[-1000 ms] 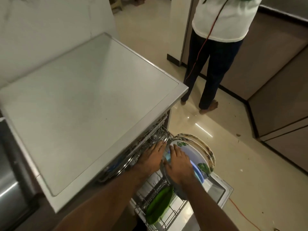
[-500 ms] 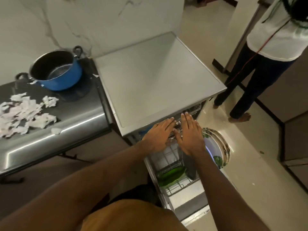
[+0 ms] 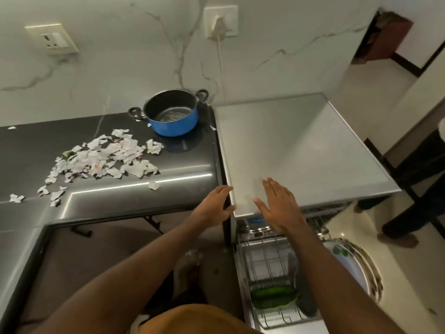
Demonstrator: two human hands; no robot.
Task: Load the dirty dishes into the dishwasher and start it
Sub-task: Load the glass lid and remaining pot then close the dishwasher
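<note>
While the left hand (image 3: 213, 208) and right hand (image 3: 280, 208) hover empty and open at the front edge of the dishwasher (image 3: 301, 145), the blue pot (image 3: 175, 124) sits on the dark surface (image 3: 183, 179); swinging it down could knock the plates (image 3: 354, 268) standing in the extended rack (image 3: 265, 259).

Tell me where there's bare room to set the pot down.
Dishwasher top: bare from the wall to the right hand at its front. Counter: a bare strip between scraps and front edge. Crowded: scraps front-left of the pot; rack holds plates.
</note>
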